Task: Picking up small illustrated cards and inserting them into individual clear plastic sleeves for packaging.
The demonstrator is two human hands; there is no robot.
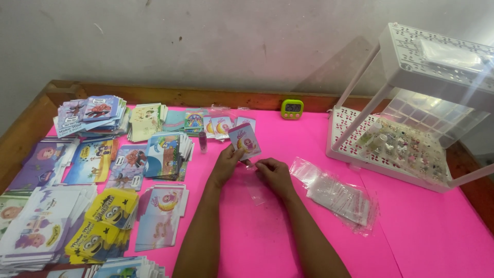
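— What is held over the pink tabletop (288, 206)?

— A small pink card (245, 140) is pinched upright by the fingers of the left hand (227, 163). A small clear bag (256, 189) is pinched at its top edge by the right hand (273, 174), just beside the card.

— What is spread around?

— Stacks of picture cards (92, 206) are laid to the left, a heap of clear bags (337, 195) to the right, a white plastic rack (411, 118) beyond it, and a green timer (292, 108) by the wall.

— Anything unclear?

— The bag's outline is hard to make out, and the nearest stacks are cut off.
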